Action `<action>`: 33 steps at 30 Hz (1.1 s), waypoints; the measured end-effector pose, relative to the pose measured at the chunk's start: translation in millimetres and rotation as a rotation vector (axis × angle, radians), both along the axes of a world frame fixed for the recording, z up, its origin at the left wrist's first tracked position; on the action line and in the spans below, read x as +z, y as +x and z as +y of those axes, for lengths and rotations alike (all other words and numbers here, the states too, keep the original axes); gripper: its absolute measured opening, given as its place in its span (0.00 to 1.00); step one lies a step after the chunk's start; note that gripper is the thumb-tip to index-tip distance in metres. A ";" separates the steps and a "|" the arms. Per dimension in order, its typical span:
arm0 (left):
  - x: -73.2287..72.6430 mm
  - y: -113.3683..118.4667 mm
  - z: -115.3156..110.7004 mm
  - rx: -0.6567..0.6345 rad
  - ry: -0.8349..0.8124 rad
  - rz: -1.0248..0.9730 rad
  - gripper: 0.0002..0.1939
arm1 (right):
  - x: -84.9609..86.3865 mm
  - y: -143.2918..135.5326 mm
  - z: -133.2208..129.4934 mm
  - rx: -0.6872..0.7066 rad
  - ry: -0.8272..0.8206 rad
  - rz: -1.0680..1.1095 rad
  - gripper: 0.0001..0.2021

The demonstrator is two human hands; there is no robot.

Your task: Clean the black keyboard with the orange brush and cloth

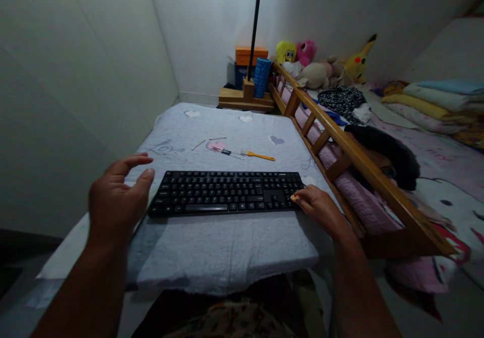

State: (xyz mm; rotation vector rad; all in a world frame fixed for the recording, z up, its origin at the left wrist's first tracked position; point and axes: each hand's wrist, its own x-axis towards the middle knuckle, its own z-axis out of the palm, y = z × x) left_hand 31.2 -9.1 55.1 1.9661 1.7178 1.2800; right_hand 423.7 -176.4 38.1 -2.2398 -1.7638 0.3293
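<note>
A black full-size keyboard (227, 191) lies flat across the near half of the cloth-covered table, its long side facing me. My right hand (315, 204) is over its right end, by the number keys, with thumb and fingers pinched together. A small orange bit shows at those fingertips; what it is I cannot make out. To the left of the keyboard, my left hand (123, 186) hangs in the air, thumb and fingers apart, holding nothing. Behind the keyboard lie a yellow-handled brush (260, 156), a thin tool with a black grip (226, 152) and two thin sticks, one of them a pale stick (218, 138).
A grey patterned cloth (227, 247) covers the table. Along the right runs a wooden bed rail (340, 141), with bedding and plush toys beyond it. At the far end stand a lamp pole (255, 25), a blue roller (261, 78) and an orange box (251, 54). A wall (94, 75) closes the left.
</note>
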 end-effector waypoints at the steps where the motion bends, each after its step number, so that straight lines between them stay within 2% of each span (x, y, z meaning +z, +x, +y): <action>1: 3.2 -5.1 -2.9 0.028 -0.040 0.017 0.18 | 0.1 -1.3 -4.0 0.002 0.000 0.017 0.12; 4: 6.8 -24.0 -8.1 0.051 -0.239 0.181 0.23 | 1.3 -5.1 -15.7 0.005 0.002 0.070 0.12; 6: 1.7 -40.5 -7.5 0.043 -0.286 0.291 0.27 | 3.2 -6.7 -23.3 0.009 0.002 0.101 0.13; 10: -22.4 -78.5 -0.2 -0.037 -0.239 0.501 0.35 | 10.7 -6.8 -33.4 0.068 -0.044 0.146 0.13; 13: -40.1 -101.0 1.7 -0.051 -0.306 0.584 0.38 | 18.9 -6.2 -30.0 0.101 -0.031 0.181 0.14; 17: -49.6 -110.9 -5.5 -0.038 -0.335 0.637 0.41 | 28.1 -8.1 -6.0 0.022 0.107 0.180 0.14; 22: -47.2 -103.3 -14.5 -0.041 -0.390 0.688 0.42 | 30.1 -11.8 42.9 -0.096 0.192 0.142 0.11; 28: -53.8 -103.6 -16.9 -0.037 -0.389 0.716 0.42 | 14.6 -3.8 102.4 -0.155 0.371 0.091 0.10; 31: -59.3 -105.0 -18.3 -0.051 -0.405 0.730 0.39 | 4.4 1.3 116.7 -0.089 0.402 0.060 0.11; 33: -61.0 -104.1 -19.0 -0.057 -0.415 0.731 0.38 | 0.2 0.1 116.9 -0.053 0.410 0.043 0.15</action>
